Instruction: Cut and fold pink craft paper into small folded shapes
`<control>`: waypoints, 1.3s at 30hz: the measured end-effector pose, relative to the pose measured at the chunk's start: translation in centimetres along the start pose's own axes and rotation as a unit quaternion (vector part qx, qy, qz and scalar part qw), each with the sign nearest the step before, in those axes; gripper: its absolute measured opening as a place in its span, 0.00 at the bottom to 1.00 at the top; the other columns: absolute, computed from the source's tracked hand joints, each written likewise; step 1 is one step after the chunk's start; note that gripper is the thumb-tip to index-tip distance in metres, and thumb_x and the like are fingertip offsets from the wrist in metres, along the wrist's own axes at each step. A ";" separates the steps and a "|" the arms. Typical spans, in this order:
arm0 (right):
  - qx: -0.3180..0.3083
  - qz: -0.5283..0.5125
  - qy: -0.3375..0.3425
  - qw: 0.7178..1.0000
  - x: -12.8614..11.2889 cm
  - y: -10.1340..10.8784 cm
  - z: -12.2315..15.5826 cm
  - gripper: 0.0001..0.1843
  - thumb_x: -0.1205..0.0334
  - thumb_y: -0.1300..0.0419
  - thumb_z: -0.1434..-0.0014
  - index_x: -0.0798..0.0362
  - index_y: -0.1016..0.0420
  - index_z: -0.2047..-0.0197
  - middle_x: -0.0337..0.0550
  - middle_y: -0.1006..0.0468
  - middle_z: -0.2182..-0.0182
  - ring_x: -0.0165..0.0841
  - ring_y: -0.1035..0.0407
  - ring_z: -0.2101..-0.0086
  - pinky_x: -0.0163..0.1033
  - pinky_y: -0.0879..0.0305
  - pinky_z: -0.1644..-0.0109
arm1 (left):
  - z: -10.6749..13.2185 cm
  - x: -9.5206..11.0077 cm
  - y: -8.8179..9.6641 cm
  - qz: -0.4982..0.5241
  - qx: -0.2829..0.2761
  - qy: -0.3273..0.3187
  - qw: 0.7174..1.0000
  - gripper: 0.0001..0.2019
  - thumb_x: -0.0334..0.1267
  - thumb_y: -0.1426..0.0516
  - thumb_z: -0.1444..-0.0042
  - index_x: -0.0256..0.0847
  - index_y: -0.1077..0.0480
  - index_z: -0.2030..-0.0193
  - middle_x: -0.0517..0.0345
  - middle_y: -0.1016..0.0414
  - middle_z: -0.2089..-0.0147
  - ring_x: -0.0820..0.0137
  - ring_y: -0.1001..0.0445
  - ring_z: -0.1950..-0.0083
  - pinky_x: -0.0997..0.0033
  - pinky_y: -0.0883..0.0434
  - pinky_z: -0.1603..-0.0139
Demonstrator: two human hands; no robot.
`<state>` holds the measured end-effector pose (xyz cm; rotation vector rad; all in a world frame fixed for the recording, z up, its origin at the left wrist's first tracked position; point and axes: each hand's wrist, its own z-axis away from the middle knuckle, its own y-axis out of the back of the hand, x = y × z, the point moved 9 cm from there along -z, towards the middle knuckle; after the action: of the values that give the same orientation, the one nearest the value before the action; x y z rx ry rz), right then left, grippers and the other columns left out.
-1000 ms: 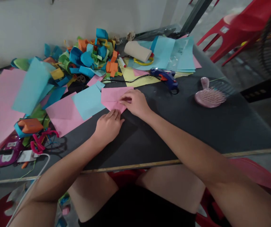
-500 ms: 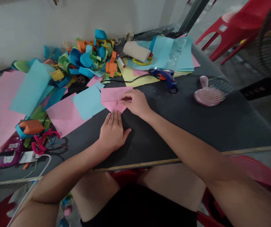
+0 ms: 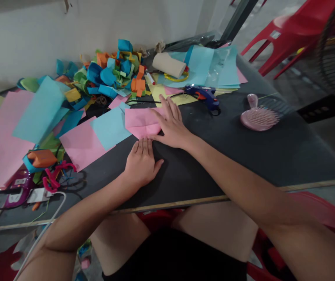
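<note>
On the tabletop: one pink paper, lower corners apparently folded, top edge unfolded. Left hand, grip flat, at its tip; right hand, grip wide, at its side.

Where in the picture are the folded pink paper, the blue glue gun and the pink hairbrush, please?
Folded pink paper (image 3: pixel 140 118): head view, upper half, above the crease.
Blue glue gun (image 3: pixel 210 98): head view, body beside the orange trigger.
Pink hairbrush (image 3: pixel 259 118): head view, bristled side.
</note>
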<state>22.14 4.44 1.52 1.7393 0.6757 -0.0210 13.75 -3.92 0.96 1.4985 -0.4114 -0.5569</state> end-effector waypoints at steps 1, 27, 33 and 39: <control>-0.003 0.002 -0.013 1.000 0.7 -0.2 0.0 0.53 0.44 0.33 0.49 0.45 0.55 0.28 0.46 0.71 0.27 0.56 0.74 0.30 0.69 0.70 0.31 | 0.0 0.0 0.0 0.000 0.001 0.002 1.000 0.35 0.50 0.54 0.34 0.15 0.45 0.33 0.27 0.42 0.32 0.49 0.41 0.30 0.55 0.43 0.30; 0.083 -0.046 -0.062 0.994 4.0 0.2 0.0 0.64 0.49 0.27 0.61 0.43 0.60 0.29 0.44 0.81 0.28 0.60 0.82 0.31 0.70 0.74 0.31 | -0.1 0.0 0.1 0.006 0.019 0.012 1.000 0.35 0.50 0.54 0.35 0.16 0.42 0.35 0.26 0.41 0.33 0.49 0.39 0.31 0.54 0.34 0.37; 0.095 -0.023 -0.117 0.988 6.0 1.5 0.3 0.67 0.49 0.27 0.60 0.42 0.66 0.28 0.43 0.82 0.28 0.61 0.84 0.31 0.72 0.74 0.32 | -0.1 -0.1 0.1 0.004 0.020 0.017 1.000 0.34 0.49 0.55 0.35 0.17 0.42 0.34 0.27 0.41 0.33 0.50 0.39 0.31 0.55 0.35 0.37; 0.056 -0.026 -0.086 0.994 3.4 0.4 0.3 0.69 0.48 0.27 0.63 0.42 0.66 0.28 0.46 0.80 0.28 0.60 0.82 0.31 0.71 0.74 0.32 | 0.0 0.0 0.1 0.012 0.023 0.015 1.000 0.34 0.49 0.55 0.35 0.18 0.42 0.34 0.28 0.41 0.33 0.50 0.39 0.31 0.54 0.35 0.37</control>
<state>25.24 5.62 0.55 1.8026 0.6023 -0.2464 13.75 -3.85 1.08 1.5424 -0.4213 -0.5084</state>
